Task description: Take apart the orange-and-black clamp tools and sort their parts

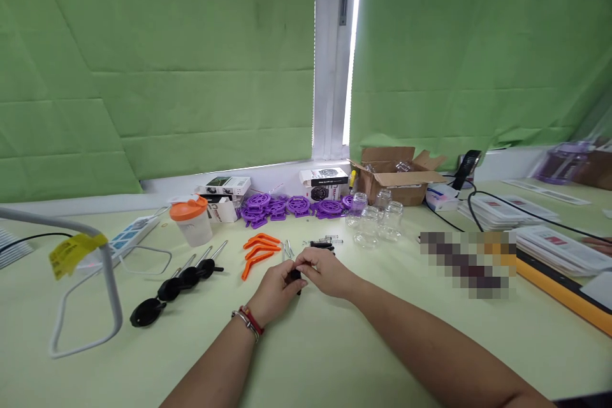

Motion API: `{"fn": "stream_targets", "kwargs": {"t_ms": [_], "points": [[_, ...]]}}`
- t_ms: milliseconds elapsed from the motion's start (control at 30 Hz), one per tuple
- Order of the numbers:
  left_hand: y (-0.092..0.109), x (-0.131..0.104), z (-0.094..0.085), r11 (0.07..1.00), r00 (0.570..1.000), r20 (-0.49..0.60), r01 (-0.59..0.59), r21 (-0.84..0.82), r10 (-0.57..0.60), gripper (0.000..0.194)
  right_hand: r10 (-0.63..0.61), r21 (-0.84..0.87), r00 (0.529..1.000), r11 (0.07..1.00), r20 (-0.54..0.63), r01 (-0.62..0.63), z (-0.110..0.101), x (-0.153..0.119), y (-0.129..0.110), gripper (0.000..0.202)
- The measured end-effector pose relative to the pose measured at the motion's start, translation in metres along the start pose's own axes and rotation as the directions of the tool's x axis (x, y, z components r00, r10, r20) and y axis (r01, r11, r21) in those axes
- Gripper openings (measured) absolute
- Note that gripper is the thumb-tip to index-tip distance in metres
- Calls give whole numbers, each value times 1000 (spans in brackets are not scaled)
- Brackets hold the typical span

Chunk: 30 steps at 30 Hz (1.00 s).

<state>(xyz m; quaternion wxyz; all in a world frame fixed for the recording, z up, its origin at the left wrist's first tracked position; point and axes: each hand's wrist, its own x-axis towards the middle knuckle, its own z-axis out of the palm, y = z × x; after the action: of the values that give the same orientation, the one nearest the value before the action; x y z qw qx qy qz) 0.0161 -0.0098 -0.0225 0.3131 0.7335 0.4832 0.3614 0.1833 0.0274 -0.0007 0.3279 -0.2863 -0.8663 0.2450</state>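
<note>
My left hand point(273, 293) is closed around a small black part point(295, 275), mostly covered by fingers, so its exact kind is hidden. From the other side my right hand point(332, 273) pinches at the top of the same part, its fingertips meeting those of the left. Just beyond the hands lie thin metal pins point(287, 248), metal springs point(331, 239) and black pieces point(322, 245) partly behind my right hand. Orange bent handles point(261, 248) rest to the left. Further left, black round pieces with metal rods point(190, 276) lie in a row.
Purple openwork discs point(299, 206) and printed boxes point(325, 182) line the back. Glass jars point(368, 229) stand before a cardboard box point(406, 178). An orange-lidded cup point(194, 223), a power strip point(134, 236) and a grey tube frame point(112, 293) are left. Paper stacks point(549, 248) and cables occupy the right.
</note>
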Motion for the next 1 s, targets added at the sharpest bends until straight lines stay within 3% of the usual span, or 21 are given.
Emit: {"fn": "stream_targets", "kwargs": {"t_ms": [267, 567, 667, 800, 900, 1000], "points": [[2, 0, 1, 1000, 1000, 17, 13, 18, -14, 18, -57, -31, 998, 998, 15, 57, -5, -3, 1, 19], [4, -1, 0, 1000, 999, 18, 27, 10, -27, 16, -26, 4, 1000, 1000, 15, 25, -4, -4, 7, 18], [3, -1, 0, 999, 999, 15, 46, 7, -46, 17, 82, -13, 989, 996, -119, -84, -13, -1, 23, 18], [1, -2, 1, 998, 998, 1, 55, 19, -55, 19, 323, -178, 878, 898, -353, -402, -36, -3, 57, 25], [0, -2, 2, 998, 998, -6, 55, 16, -55, 20, 420, -405, 856, 757, -302, -514, -45, -7, 77, 29], [1, -2, 2, 998, 998, -9, 57, 16, -57, 19, 455, -556, 866, 674, -206, -486, -42, -8, 86, 28]]}}
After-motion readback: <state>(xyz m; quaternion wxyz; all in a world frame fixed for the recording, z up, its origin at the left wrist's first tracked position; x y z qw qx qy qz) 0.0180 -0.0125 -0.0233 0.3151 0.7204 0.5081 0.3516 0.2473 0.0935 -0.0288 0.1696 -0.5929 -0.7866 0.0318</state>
